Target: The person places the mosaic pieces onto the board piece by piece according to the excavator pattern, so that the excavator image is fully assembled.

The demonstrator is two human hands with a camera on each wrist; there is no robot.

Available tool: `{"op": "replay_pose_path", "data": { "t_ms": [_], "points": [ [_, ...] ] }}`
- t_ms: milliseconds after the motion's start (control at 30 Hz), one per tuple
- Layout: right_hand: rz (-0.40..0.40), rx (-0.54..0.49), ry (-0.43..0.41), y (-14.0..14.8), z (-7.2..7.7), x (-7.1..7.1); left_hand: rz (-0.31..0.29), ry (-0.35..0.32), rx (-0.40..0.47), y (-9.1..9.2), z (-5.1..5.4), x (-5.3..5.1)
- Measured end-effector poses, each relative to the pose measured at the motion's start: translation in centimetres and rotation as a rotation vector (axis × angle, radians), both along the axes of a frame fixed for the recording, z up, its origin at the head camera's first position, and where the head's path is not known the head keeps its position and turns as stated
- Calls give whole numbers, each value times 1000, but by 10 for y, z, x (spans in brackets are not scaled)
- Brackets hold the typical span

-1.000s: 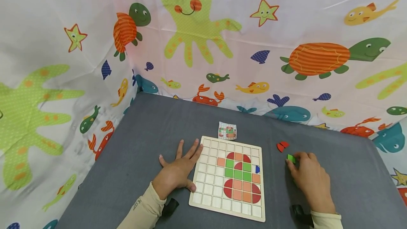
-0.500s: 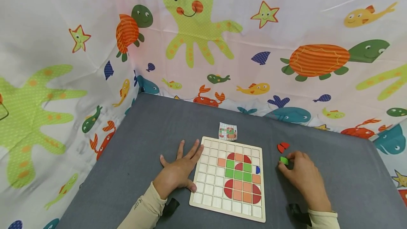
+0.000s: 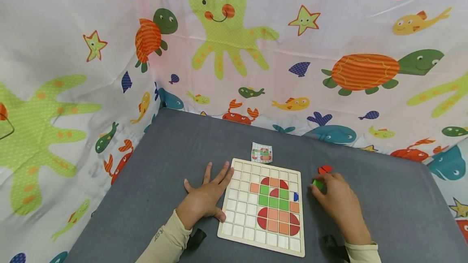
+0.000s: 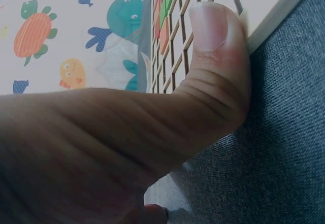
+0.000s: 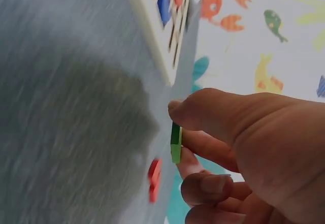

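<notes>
A wooden grid board [image 3: 239, 214] lies on the grey cloth with green, salmon, red and blue pieces set in its right half. My left hand [image 3: 202, 200] rests spread at the board's left side, its thumb on the edge, as the left wrist view also shows with the thumb [image 4: 213, 36]. Between thumb and fingers, my right hand [image 3: 340, 202] pinches a green square tile [image 3: 317, 184], held just right of the board. In the right wrist view that tile [image 5: 176, 144] is seen edge-on, above the cloth. Two red pieces [image 3: 324, 169] lie beyond the right hand.
A small printed pattern card [image 3: 261, 152] lies behind the board's far edge. Grey cloth [image 3: 175, 141] covers the table. A curtain [image 3: 234, 52] with sea animals hangs behind and on the left.
My right hand has moved left with the green tile, from near the red pieces toward the board. My left hand and the board have stayed in place.
</notes>
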State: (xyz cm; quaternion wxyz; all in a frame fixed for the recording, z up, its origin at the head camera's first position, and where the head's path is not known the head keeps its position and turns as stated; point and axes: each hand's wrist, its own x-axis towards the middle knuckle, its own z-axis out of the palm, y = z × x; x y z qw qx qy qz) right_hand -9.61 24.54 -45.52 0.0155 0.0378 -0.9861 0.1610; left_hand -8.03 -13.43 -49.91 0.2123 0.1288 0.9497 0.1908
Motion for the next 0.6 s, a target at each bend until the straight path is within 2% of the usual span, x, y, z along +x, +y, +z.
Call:
{"op": "replay_pose_path", "data": {
  "t_ms": [233,367,600],
  "points": [
    [74,-27,38,-32,10,-3,1,-5,-2,0,0,-1],
    [117,-50,30,-52,15,-4,3,-24,-2,1,5,0],
    [211,-106,22,-91,12,-3,10,-37,-19,8,44,11]
  ]
}}
